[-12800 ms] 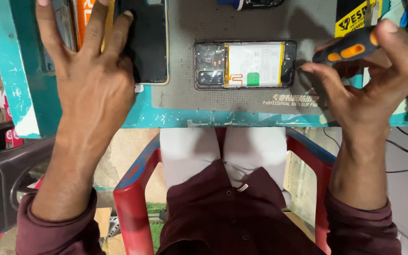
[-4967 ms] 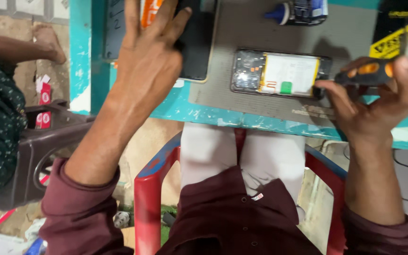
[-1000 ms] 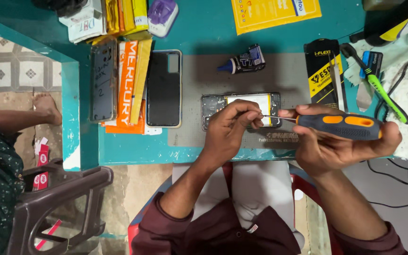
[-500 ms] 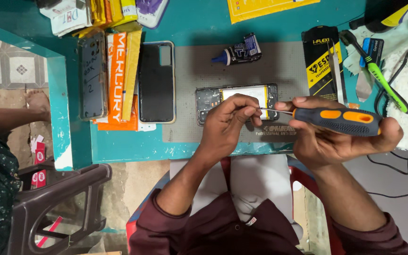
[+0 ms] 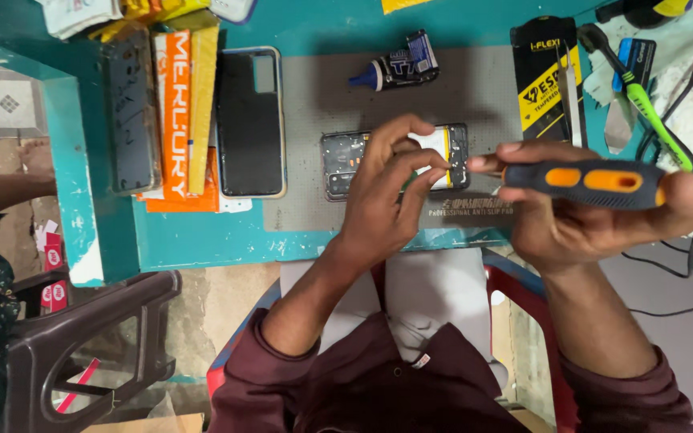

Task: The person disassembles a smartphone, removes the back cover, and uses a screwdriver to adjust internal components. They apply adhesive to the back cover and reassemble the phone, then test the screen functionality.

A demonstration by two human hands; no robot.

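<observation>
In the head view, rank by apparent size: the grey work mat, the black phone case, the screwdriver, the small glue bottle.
1. grey work mat
2. black phone case
3. screwdriver, though it sits nearer the camera in the right hand, so unsure
4. glue bottle

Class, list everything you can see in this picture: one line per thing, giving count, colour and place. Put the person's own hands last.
Opened phone: 1, dark with a pale battery, middle of the grey mat, partly under the left hand.
Grey work mat: 1, on the teal table.
Teal table: 1, across the top.
Phone case: 1, black, left of the mat.
Orange box: 1, left of the case.
Glue tube: 1, dark with blue tip, top of the mat.
Green-handled tool: 1, right side of the table.
Screwdriver: 1, black and orange, in the right hand.
Left hand: on the opened phone.
Right hand: gripping the screwdriver.
</observation>
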